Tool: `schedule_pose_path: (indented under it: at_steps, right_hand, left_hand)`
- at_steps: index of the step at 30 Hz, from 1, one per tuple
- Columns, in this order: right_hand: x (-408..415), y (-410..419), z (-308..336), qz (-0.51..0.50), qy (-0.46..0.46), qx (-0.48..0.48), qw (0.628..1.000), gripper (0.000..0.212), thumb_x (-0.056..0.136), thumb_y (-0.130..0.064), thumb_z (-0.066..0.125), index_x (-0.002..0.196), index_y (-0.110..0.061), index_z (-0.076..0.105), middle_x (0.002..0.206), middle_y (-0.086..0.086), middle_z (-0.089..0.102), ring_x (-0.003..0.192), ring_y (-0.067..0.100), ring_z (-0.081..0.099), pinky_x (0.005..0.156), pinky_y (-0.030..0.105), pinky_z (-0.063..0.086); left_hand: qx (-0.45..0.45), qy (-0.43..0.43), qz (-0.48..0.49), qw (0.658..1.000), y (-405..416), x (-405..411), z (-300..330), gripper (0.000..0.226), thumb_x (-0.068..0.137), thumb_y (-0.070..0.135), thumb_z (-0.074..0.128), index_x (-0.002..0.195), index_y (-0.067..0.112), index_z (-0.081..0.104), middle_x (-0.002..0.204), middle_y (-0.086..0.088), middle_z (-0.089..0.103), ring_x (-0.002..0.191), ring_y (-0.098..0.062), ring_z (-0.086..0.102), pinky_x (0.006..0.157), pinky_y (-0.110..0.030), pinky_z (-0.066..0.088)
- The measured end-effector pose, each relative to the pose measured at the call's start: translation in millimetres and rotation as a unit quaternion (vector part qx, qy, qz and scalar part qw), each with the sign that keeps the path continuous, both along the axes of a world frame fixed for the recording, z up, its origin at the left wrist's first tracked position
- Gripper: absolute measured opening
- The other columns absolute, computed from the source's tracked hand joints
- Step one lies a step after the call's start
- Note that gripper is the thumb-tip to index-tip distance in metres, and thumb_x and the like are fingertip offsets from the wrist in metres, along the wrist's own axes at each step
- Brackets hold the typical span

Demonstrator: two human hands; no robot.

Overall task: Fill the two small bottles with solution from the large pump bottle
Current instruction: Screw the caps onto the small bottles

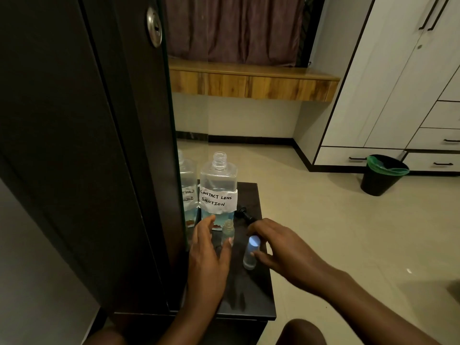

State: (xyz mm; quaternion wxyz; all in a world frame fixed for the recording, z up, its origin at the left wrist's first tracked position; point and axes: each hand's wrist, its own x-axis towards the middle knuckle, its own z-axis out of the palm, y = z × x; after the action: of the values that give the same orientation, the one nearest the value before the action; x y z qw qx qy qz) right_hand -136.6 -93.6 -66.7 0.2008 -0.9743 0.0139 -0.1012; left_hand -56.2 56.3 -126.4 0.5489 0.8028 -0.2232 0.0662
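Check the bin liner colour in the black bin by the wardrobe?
Green plastic liner, folded over the black bin's rim; head view.

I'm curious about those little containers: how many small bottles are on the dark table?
2. One uncapped small bottle stands by the left hand, before the large bottle. One capped small bottle stands by the right hand. Hands could hide others.
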Motion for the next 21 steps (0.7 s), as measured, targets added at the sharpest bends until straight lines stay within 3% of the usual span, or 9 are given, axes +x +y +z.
schedule_pose_path:
  at_steps: [4,10,15,18,21]
  right_hand:
    - [1.5,0.7,-11.9,-0.012,-0.016,0.016,1.000,0.029,0.090,-0.028,0.063,0.117,-0.028,0.052,0.112,-0.011,0.054,0.093,0.007,0.051,0.079,0.023,0.047]
    - [-2.0,-11.2,-10.0,-0.012,0.015,0.094,0.995,0.042,0.086,-0.027,0.070,0.123,-0.033,0.049,0.109,-0.018,0.055,0.089,0.000,0.054,0.076,0.015,0.048]
    - [-7.2,-22.8,-5.9,-0.020,0.025,0.169,0.985,0.051,0.077,-0.038,0.077,0.122,-0.035,0.052,0.108,-0.020,0.062,0.096,-0.001,0.060,0.081,0.017,0.050]
    - [-4.3,-37.8,-9.5,-0.098,-0.045,0.214,0.971,0.026,0.087,-0.035,0.068,0.111,-0.029,0.060,0.095,-0.015,0.067,0.089,0.001,0.062,0.074,0.017,0.051]
    - [4.3,-54.4,-27.4,-0.170,-0.066,0.165,0.969,0.016,0.091,-0.034,0.064,0.105,-0.027,0.062,0.088,-0.013,0.066,0.083,0.004,0.062,0.069,0.017,0.050]
  left_hand:
    - [0.037,0.008,-0.011,0.999,-5.7,12.4,-13.6,0.050,0.091,0.011,0.064,0.138,0.015,0.046,0.138,-0.005,0.055,0.127,-0.019,0.053,0.105,-0.032,0.047]
    - [0.027,0.032,-0.033,0.999,-11.3,19.1,-19.5,0.052,0.082,0.022,0.076,0.128,0.021,0.052,0.123,0.010,0.051,0.113,-0.006,0.053,0.088,-0.010,0.040]
    - [0.014,0.032,-0.032,0.999,-15.4,19.0,-26.8,0.047,0.077,0.024,0.081,0.116,0.025,0.055,0.113,0.008,0.059,0.103,-0.010,0.062,0.086,-0.032,0.056]
    - [0.009,0.020,-0.018,1.000,-17.6,18.4,-28.6,0.043,0.078,0.022,0.080,0.114,0.024,0.057,0.110,0.008,0.060,0.099,-0.010,0.063,0.085,-0.036,0.056]
    - [0.002,0.012,0.006,1.000,-19.8,19.0,-27.7,0.034,0.080,0.018,0.078,0.110,0.019,0.062,0.105,0.005,0.064,0.095,-0.011,0.064,0.082,-0.037,0.057]
